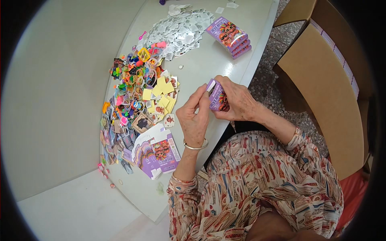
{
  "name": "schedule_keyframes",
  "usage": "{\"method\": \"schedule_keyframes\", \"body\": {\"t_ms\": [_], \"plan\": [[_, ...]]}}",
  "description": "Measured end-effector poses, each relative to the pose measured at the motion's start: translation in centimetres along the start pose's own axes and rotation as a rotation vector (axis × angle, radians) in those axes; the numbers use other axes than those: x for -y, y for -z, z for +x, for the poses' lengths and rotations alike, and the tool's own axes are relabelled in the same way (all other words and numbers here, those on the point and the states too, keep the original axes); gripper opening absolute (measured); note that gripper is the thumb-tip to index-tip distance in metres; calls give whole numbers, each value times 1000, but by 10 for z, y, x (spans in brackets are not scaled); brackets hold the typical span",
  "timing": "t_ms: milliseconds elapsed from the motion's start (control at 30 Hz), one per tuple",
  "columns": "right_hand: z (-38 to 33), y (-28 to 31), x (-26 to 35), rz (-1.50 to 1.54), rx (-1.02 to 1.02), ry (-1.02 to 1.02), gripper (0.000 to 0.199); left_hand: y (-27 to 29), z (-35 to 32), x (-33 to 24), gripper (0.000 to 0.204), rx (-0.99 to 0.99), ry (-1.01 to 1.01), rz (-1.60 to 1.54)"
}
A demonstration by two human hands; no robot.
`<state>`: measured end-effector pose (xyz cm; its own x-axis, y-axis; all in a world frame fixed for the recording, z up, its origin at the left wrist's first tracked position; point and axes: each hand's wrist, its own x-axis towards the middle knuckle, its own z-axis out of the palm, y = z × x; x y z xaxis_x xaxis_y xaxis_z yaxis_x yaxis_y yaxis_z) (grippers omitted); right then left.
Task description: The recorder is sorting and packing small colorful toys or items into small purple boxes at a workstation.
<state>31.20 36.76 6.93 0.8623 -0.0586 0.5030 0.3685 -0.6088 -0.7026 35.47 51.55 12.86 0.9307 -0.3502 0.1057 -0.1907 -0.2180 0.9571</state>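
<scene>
A small purple cardboard box [218, 96] with cartoon figures printed on it is held over the table's near edge. My right hand [237, 98] wraps round it from the right. At its left end, the bent fingers and thumb of my left hand [195, 114] pinch the edge, where a dark gap shows at the flap. What lies inside the box cannot be made out. Flat, unfolded purple cartons [159, 154] lie left of my left wrist. Beyond my hands, a stack of folded purple boxes [230, 37] rests near the table's right edge.
A heap of small colourful plastic toys [134, 88] covers the table's left side, with yellow paper cards [163, 90] beside it. Farther back spreads a pile of small white-and-silver packets [179, 32]. A large open brown carton [321, 88] stands right of the table, packed boxes [337, 54] inside.
</scene>
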Motion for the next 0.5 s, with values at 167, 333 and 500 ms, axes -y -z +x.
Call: {"method": "schedule_keyframes", "body": {"t_ms": [167, 333, 500], "plan": [[2, 4, 4, 21, 32, -78, 85, 0, -6, -2, 28, 68, -222, 238], [1, 1, 8, 54, 35, -38, 80, 1, -18, -2, 34, 53, -417, 483], [-3, -6, -2, 32, -78, 136, 89, -2, -15, 1, 37, 46, -422, 508]]}}
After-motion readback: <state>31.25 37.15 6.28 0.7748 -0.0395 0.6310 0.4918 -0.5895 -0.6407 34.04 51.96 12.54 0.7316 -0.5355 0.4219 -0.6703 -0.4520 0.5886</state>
